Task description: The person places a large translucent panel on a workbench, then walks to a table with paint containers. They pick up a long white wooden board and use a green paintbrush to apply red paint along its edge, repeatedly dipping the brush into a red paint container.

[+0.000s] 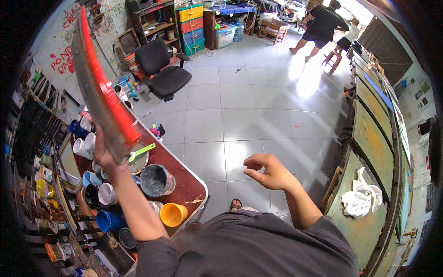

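My left hand (108, 157) grips the near end of a long squeegee (100, 86) with a grey body and a bright red strip. It slants up and away at the left, slightly blurred. Beneath it, a lime-green plastic spatula (142, 151) rests across a tub of grey paste (140, 162), partly covered by my wrist. A dark-stained bucket (157, 181) and a yellow cup (173, 214) stand close to my left forearm on a dark red table (194, 189). Over the tiled floor, my right hand (266, 171) hangs with fingers bent and thumb apart, holding nothing.
Several paint tubs, including a blue one (110, 221), crowd the table's left side. A black office chair (166, 74) stands beyond it. Along the right runs a row of printing boards (368, 121), with a white cloth (361, 197) on the nearest. Two people (323, 26) are far back.
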{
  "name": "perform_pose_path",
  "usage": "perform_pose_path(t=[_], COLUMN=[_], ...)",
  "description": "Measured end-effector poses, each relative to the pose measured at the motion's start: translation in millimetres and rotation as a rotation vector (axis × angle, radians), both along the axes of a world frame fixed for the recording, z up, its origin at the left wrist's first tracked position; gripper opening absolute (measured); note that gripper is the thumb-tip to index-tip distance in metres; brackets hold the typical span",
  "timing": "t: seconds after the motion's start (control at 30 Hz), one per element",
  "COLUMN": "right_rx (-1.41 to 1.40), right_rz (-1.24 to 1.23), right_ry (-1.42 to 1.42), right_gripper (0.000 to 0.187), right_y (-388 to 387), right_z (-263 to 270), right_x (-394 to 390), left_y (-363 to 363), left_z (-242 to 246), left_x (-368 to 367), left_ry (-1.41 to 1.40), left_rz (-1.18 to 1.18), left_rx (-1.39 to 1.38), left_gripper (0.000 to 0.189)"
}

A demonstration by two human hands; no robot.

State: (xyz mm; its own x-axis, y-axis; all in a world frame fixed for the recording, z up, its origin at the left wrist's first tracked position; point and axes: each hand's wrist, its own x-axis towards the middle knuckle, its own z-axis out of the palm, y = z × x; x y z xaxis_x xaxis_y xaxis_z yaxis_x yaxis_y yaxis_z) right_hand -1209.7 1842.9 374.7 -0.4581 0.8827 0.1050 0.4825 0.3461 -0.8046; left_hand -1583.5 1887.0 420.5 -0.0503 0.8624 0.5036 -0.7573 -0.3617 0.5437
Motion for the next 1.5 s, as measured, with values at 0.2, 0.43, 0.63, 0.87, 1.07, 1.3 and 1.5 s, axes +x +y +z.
perform_pose_path(t=[0.2, 0.43, 0.63, 0.87, 1.07, 1.3, 1.5], right_rx=[0.013, 0.042, -0.104, -0.165, -0.238, -0.359, -0.458], right_rz=[-0.164, -0.39, -0.518, -0.352, -0.205, -0.107, -0.076], right_ry=[-0.017, -0.066, -0.122, -0.189, -0.154, 0.046, 0.062], right_gripper=[0.019, 0.017, 0.02, 0.023, 0.023, 0.012, 0.008], right_y=[13.0, 20.3, 56.3, 173.0, 294.5, 395.7, 509.1], right_z=[16.5, 10.0, 8.4, -5.9, -19.4, -68.7, -94.4], right_x=[69.8, 140.6, 162.3, 150.9, 114.6, 93.6, 65.7], left_y=[81.7, 142.4, 189.6, 263.1, 322.3, 348.6, 362.5], left_z=[-6.6, -6.8, -38.6, -82.3, -85.8, -71.2, -72.7], left_x=[118.1, 213.8, 240.3, 223.4, 174.6, 125.0, 63.2], left_ry=[-0.121, -0.182, -0.163, -0.095, -0.062, 0.033, 0.011], left_rz=[-0.056, 0.116, 0.165, 0.266, 0.539, 0.81, 0.979], left_rx=[-0.16, -0.49, -0.611, -0.614, -0.655, -0.739, -0.753], left_gripper=[0.044, 0.043, 0.042, 0.064, 0.054, 0.047, 0.041])
